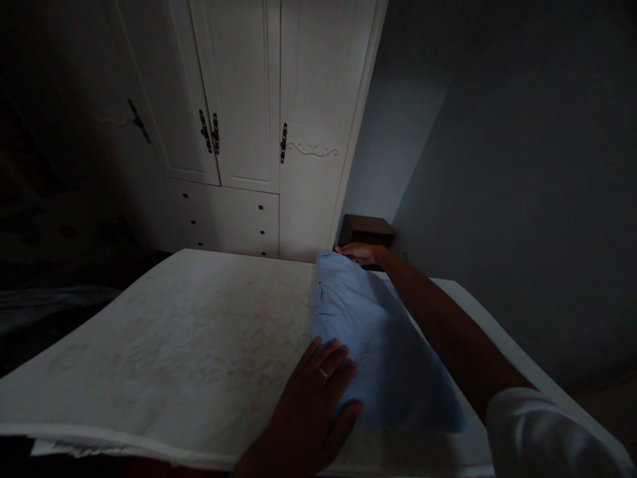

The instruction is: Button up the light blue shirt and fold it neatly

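Note:
A light blue cloth, bundled lengthwise, lies on the right half of a bare white mattress. My left hand rests flat on its near edge, fingers stretched out, a ring on one finger. My right hand reaches to the cloth's far end and curls over it, gripping the fabric at the mattress's far edge. My right arm in a white sleeve runs along the cloth's right side.
A white wardrobe with dark handles and small drawers stands beyond the mattress. A dark wooden bedside table sits in the corner by the grey wall. The room is dim; the left side is in shadow.

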Available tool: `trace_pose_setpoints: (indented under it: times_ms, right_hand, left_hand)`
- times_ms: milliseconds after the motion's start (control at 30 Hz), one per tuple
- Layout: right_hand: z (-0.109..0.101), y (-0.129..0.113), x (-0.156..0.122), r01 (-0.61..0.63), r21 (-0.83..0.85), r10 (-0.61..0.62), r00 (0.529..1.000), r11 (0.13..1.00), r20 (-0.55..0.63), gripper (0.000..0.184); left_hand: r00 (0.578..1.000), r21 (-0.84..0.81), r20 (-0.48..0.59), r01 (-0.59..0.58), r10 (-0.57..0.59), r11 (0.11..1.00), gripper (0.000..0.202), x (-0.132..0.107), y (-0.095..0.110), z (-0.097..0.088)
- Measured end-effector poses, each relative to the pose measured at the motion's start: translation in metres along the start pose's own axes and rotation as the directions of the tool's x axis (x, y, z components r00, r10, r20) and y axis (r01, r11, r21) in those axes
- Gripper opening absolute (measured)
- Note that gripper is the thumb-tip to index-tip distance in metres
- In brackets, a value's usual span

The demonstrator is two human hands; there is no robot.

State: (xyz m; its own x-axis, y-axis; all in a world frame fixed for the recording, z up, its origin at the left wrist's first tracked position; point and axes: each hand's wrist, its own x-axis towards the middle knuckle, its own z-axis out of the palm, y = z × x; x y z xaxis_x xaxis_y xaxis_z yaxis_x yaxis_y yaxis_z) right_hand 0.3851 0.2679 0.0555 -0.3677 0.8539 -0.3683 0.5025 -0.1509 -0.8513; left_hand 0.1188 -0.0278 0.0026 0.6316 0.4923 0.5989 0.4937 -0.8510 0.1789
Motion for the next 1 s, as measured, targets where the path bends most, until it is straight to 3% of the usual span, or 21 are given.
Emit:
trace_pose_setpoints:
  times_ms: [100, 267, 400, 500, 600, 700, 867, 1000]
  right_hand:
    - [-0.003, -0.003, -0.012, -0.101, -0.020, 0.102, 0.992, 0.995, 0.070, 0.056]
    - [-0.007, -0.009, -0.021, 0.015, -0.072, -0.007, 0.994, 0.997, 0.107, 0.044]
    - [-0.007, -0.004, -0.015, 0.088, -0.073, -0.091, 0.995, 0.993, -0.036, 0.022]
    - [-0.005, 0.004, -0.011, 0.121, -0.067, -0.129, 0.982, 0.990, -0.138, 0.015]
    - [-0.003, 0.010, -0.013, 0.144, -0.061, -0.153, 0.973, 0.988, -0.173, 0.021]
    - [-0.001, 0.006, -0.019, 0.161, -0.118, -0.175, 0.977, 0.980, -0.122, 0.036]
    - [0.002, -0.013, -0.022, 0.164, -0.471, -0.217, 0.974, 0.867, -0.061, 0.040]
    - [0.002, -0.015, -0.024, 0.235, -0.370, -0.287, 0.954, 0.899, -0.092, 0.045]
  left_hand:
    - [1.000, 0.006, -0.009, -0.003, 0.003, 1.000, 0.044, 0.000, 0.000, 0.000]
    - [1.000, 0.025, -0.021, -0.013, 0.013, 1.000, 0.043, 0.000, -0.001, 0.002]
    - [0.999, 0.039, -0.027, -0.018, 0.019, 0.999, 0.043, -0.001, -0.001, 0.003]
    - [0.999, 0.049, -0.025, -0.022, 0.023, 0.999, 0.043, -0.002, 0.000, 0.002]
    - [0.999, 0.053, -0.025, -0.026, 0.027, 0.998, 0.043, -0.002, 0.000, 0.002]
    - [0.999, 0.046, -0.042, -0.033, 0.035, 0.998, 0.044, -0.002, 0.000, 0.002]
    - [0.997, 0.031, -0.075, -0.032, 0.035, 0.999, 0.045, -0.002, 0.000, 0.005]
    - [0.997, 0.019, -0.070, -0.036, 0.037, 0.999, 0.045, -0.002, 0.000, 0.005]
